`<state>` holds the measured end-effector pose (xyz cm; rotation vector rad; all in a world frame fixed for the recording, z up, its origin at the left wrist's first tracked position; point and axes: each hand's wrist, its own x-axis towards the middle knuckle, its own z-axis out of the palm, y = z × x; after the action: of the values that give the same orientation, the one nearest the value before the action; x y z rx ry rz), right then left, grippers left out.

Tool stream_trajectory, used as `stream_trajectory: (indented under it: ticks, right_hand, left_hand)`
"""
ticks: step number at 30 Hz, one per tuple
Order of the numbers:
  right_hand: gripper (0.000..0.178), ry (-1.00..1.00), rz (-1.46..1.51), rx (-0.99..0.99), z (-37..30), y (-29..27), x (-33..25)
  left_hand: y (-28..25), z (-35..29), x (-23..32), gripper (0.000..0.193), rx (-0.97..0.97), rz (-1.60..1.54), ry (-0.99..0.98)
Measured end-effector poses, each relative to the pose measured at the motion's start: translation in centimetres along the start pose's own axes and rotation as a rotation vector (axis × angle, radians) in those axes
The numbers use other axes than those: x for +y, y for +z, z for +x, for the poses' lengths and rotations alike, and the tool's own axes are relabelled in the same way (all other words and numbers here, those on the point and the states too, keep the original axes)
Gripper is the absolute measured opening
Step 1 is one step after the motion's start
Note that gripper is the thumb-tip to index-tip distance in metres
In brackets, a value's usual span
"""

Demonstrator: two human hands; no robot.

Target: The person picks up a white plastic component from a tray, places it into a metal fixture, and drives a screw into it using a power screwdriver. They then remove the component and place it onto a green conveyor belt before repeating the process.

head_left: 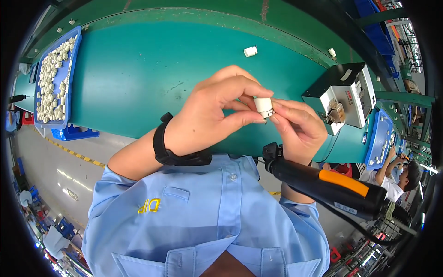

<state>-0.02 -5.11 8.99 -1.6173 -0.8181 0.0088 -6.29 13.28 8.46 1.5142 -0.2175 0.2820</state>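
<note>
My left hand (217, 108) reaches over the green bench with its thumb and fingertips closed on a small white cylindrical part (264, 105). The part has a wide plain end and a narrower, ringed end with a bit of metal showing. From the other side, the fingertips of my right hand (301, 127) pinch the narrower end. Both hands hold the part above the bench top. A black strap (162, 143) circles my left wrist. The black electric screwdriver (323, 182) with an orange strip hangs in front of my right forearm, hiding part of it.
A blue tray (72, 76) full of similar white parts stands at the left. One loose white part (250, 51) lies on the green bench (152, 60). A boxy screw feeder (355, 104) stands at the right, with another blue tray (380, 143) and a person (391, 187) beyond.
</note>
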Motion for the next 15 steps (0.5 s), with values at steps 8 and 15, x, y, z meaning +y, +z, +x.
stream_trajectory:
  ticks: [8,15]
  right_hand:
    - [0.021,-0.056,0.034,-0.158,0.6,-0.8,0.1]
    - [0.026,-0.028,0.113,-0.203,0.3,-1.2,0.2]
  left_hand:
    - [-1.4,0.6,0.2,0.03,-0.138,0.001,-0.008]
    - [-1.4,0.6,0.5,0.027,-0.182,-0.004,-0.04]
